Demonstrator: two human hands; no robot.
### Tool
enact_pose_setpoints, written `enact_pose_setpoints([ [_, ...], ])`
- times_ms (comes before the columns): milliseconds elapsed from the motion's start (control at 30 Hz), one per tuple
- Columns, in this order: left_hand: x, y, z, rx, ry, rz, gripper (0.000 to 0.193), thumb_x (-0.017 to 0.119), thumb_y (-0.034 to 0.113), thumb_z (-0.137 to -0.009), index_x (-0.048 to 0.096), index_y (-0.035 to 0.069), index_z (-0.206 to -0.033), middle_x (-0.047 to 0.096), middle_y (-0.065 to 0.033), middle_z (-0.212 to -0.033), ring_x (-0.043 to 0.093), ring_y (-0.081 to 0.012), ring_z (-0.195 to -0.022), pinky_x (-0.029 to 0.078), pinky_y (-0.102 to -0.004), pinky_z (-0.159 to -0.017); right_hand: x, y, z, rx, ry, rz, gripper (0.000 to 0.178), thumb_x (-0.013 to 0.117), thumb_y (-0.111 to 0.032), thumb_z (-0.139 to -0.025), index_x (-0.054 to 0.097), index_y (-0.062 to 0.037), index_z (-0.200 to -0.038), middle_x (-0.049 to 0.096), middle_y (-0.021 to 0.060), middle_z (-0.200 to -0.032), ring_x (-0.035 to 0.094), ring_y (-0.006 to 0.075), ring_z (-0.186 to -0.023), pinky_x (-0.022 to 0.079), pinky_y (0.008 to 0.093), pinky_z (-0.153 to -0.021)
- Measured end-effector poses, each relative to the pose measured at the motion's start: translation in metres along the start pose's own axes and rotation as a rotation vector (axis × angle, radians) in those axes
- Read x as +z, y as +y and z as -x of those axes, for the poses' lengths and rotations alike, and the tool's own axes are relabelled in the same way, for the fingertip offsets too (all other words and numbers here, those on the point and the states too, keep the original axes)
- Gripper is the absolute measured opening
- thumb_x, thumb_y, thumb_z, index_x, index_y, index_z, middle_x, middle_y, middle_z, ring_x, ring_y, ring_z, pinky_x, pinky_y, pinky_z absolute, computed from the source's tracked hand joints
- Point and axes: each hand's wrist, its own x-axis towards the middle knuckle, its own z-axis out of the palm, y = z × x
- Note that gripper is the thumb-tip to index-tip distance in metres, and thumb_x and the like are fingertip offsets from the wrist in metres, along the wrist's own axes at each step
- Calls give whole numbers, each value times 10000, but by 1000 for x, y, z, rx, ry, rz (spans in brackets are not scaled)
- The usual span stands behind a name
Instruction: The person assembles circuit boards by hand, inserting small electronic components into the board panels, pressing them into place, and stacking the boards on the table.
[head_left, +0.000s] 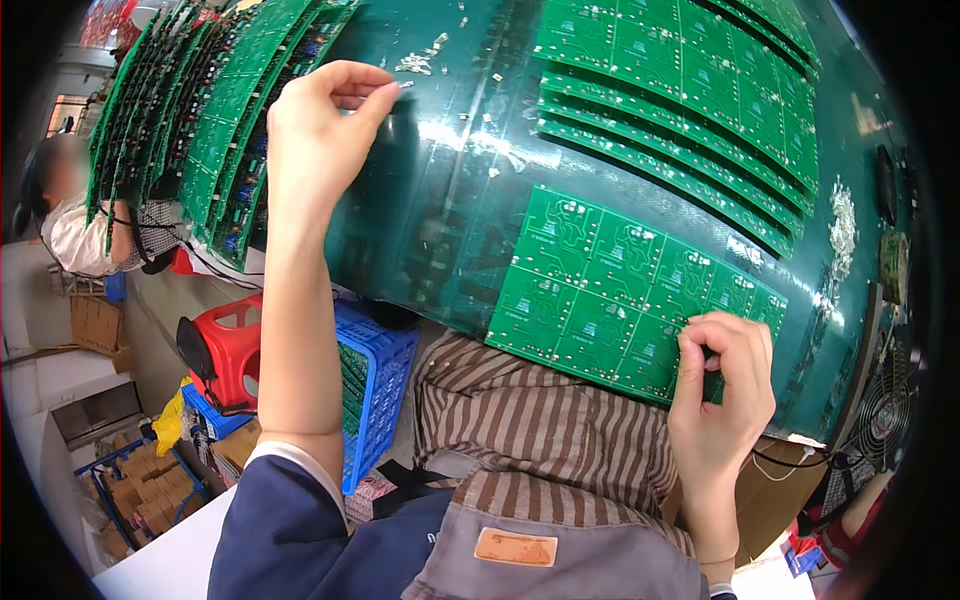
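Observation:
A green printed circuit board (590, 290) lies on the table in front of me, its near edge close to my lap. My right hand (728, 385) is over its near right part, thumb and forefinger pinched close to the surface; whatever sits between the fingertips is too small to make out. At the far left, my left hand (330, 120) is raised over the table, its thumb and forefinger closed on a small pale component (404, 85). Just beyond these fingertips lies a little heap of similar small components (420, 60), with a few more scattered nearer.
Overlapping green circuit boards (680, 100) fill the far right. Populated boards (215, 130) stand upright in a row at the left. Cut metal bits (842, 235) lie along the right side. Below the table are a blue crate (385, 400) and a red stool (225, 350). Another person (80, 215) sits far left.

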Motion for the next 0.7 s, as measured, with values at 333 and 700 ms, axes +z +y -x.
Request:
enact_pose_setpoints([
  [333,10,4,-6,17,-113,-215,193,747,169,-872,734,-11,-942,704,-48,-794,611,-109,-735,499,-271,-677,15,15,-3,-37,4,-82,148,709,69,-816,638,-19,-912,668,108,-901,619,277,-826,488,349,-752],
  [700,16,40,60,34,-169,436,153,753,47,-858,765,-20,-995,751,-65,-904,669,-106,-836,520,-252,-805,18,20,1,-47,0,-31,165,728,61,-797,647,-37,-901,674,92,-911,628,266,-843,501,343,-748],
])
